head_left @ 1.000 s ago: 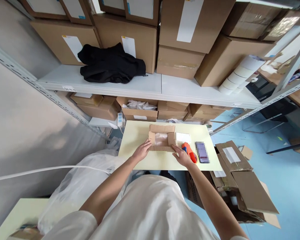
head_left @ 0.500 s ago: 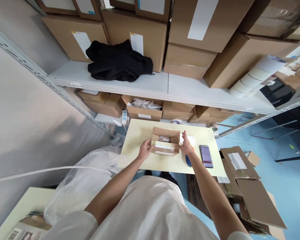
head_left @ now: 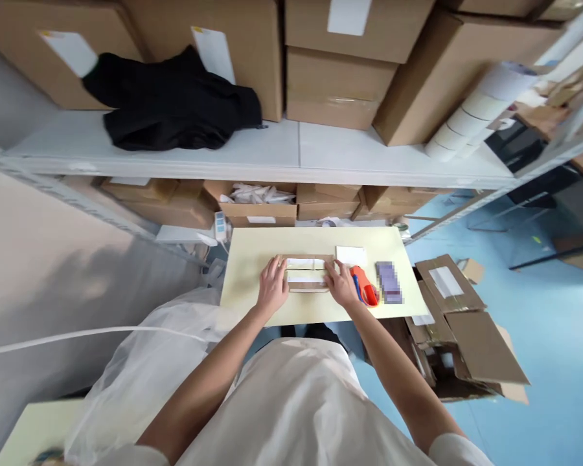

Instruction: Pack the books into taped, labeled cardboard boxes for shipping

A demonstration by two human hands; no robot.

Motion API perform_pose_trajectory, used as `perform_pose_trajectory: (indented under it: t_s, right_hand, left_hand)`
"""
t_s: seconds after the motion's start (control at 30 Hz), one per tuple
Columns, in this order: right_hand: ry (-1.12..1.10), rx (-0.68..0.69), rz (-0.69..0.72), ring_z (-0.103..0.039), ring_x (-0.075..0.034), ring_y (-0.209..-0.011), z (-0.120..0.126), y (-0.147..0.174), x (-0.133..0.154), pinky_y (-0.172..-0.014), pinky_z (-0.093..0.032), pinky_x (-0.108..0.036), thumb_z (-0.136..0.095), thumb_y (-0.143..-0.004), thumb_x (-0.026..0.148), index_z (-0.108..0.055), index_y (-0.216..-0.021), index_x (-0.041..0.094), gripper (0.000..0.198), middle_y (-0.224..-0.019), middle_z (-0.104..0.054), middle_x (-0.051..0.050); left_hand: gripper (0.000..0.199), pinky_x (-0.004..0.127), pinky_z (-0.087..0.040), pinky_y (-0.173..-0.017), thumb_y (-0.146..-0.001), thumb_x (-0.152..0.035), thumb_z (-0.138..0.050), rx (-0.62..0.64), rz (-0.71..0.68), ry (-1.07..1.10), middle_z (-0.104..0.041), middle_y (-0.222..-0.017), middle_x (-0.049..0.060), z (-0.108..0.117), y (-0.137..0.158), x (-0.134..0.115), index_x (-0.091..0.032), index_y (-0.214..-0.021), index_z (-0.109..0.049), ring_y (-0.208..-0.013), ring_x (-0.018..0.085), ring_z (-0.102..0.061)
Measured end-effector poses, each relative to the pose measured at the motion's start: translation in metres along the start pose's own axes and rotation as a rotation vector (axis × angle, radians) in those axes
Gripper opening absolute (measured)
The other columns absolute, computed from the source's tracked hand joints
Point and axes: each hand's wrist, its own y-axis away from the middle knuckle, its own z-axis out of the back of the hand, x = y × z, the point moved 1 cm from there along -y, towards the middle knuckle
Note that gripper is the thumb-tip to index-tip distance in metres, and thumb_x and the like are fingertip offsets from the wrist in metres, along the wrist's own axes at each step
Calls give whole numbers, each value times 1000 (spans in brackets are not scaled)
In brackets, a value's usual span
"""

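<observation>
A small cardboard box (head_left: 306, 286) lies on the pale yellow table (head_left: 245, 259). Its top flaps are folded down nearly flat, with a thin dark seam between them and whitish strips along both flaps. My left hand (head_left: 273, 286) grips the box's left end, fingertips over the top edge. Against the right end, my right hand (head_left: 341, 285) bends its fingers onto the flaps. What lies inside the box is hidden. Just right of my right hand are an orange-red tool (head_left: 364, 285), perhaps a tape dispenser, and a blue pen-like thing beside it.
A phone (head_left: 389, 283) and a white card or pad (head_left: 350, 255) lie on the table's right part. Behind stands a shelf (head_left: 272, 169) with large boxes and a black garment (head_left: 175, 103). Opened cartons (head_left: 486, 340) sit on the floor at right; clear plastic sheeting (head_left: 150, 369) hangs at left.
The box was open at the top with clear plastic showing inside; its flaps are now down. Both hands have moved onto its top edges. The head view has shifted downward.
</observation>
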Motion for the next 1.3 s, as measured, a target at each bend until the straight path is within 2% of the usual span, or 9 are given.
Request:
perform_pose_trajectory:
  t_s: [0.13, 0.27, 0.37, 0.57, 0.7, 0.87, 0.97, 1.17, 1.3]
  right_hand:
    - [-46, -21, -44, -48, -29, -115, -4, 0, 6, -91, -45, -43, -40, -92, 32, -48, -135, 23, 44, -134, -45, -15]
    - [-123, -41, -76, -46, -28, -118, 2, 14, -12, -94, -43, -41, -38, -93, 37, -40, -139, 20, 49, -135, -44, -15]
    - [-108, -60, -289, -49, -29, -114, 9, 41, -46, -91, -42, -42, -38, -92, 42, -44, -132, 14, 50, -122, -52, -18]
    - [-28, 363, -551, -59, -28, -98, 4, 63, -89, -80, -43, -35, -48, -89, 37, -53, -114, 10, 37, -104, -61, -18]
    - [-59, 454, -595, -62, -26, -83, 7, 53, -97, -70, -42, -33, -42, -90, 29, -53, -109, 9, 30, -91, -64, -16]
    - [-410, 127, -518, -52, -18, -62, 59, 34, -115, -56, -37, -28, -38, -85, 33, -55, -89, 16, 25, -66, -56, -3]
    - [-654, -5, -353, -40, -13, -53, 94, -3, -98, -50, -31, -25, -37, -86, 42, -49, -69, 20, 30, -53, -41, 3]
    - [-694, 290, -72, -41, -13, -54, 92, -81, -21, -47, -30, -24, -39, -84, 60, -45, -57, 20, 48, -50, -42, 1]
    - [-612, 345, -19, -38, -12, -51, 77, -95, -13, -46, -30, -25, -39, -82, 64, -45, -54, 20, 53, -48, -42, 0]
  left_hand:
    - [51, 52, -17, -114, -87, -29, -48, 240, -235, -180, -37, -147, 16, -2, -19, -23, -13, -135, -45, -139, 32, -27]
    - [58, 58, -19, -110, -88, -37, -45, 301, -99, -309, -30, -150, 20, -16, -22, -21, -11, -140, -39, -140, 36, -23]
    - [58, 56, -23, -109, -90, -38, -43, 333, -64, -348, -27, -151, 20, -23, -18, -16, -12, -142, -36, -141, 35, -22]
    - [62, 54, -23, -109, -90, -41, -42, 358, -34, -383, -25, -151, 22, -29, -17, -22, -10, -143, -34, -141, 35, -21]
    - [64, 54, -21, -110, -90, -42, -41, 367, 4, -383, -22, -152, 22, -35, -10, -31, -10, -144, -31, -141, 35, -18]
    - [65, 52, -19, -111, -89, -42, -43, 349, 59, -350, -20, -153, 19, -39, 1, -40, -12, -146, -28, -143, 33, -16]
    - [65, 52, -18, -112, -89, -42, -45, 330, 82, -329, -21, -154, 18, -38, 3, -42, -14, -145, -28, -143, 32, -16]
    - [57, 53, -19, -112, -86, -40, -50, 321, 106, -241, -31, -150, 17, -33, -7, -43, -14, -136, -43, -142, 33, -19]
    - [45, 53, -22, -111, -89, -32, -46, 291, 185, -38, -35, -149, 14, -26, -12, -42, -17, -131, -49, -141, 29, -22]
